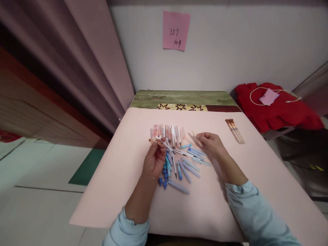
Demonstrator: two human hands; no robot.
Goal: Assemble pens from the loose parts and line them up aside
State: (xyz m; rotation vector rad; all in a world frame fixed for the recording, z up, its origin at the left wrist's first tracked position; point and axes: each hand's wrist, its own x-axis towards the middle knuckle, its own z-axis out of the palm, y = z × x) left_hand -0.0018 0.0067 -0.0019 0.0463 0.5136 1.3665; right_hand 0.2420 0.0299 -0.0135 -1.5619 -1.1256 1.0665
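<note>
My left hand (154, 162) is raised over the near-left side of a pile of pen parts, its fingers closed on a brown-and-tan pen barrel (155, 141). Thin white refills (166, 147) pass close by those fingers; whether they are gripped too I cannot tell. To the right of the pile, my right hand (212, 145) pinches a small pale yellowish stick-like pen part (194, 133). Between and below the hands lie several blue pen barrels (185, 171), dark blue caps (165, 184) and white refills (176, 131). Behind them is a row of pink clear barrels (161, 131).
Several assembled brown-topped pens (235, 131) lie side by side at the right on the pale pink table cover (123, 191). A red cloth (279, 116) with a white cable (256, 89) is beyond the right edge. A curtain (97, 61) hangs to the left.
</note>
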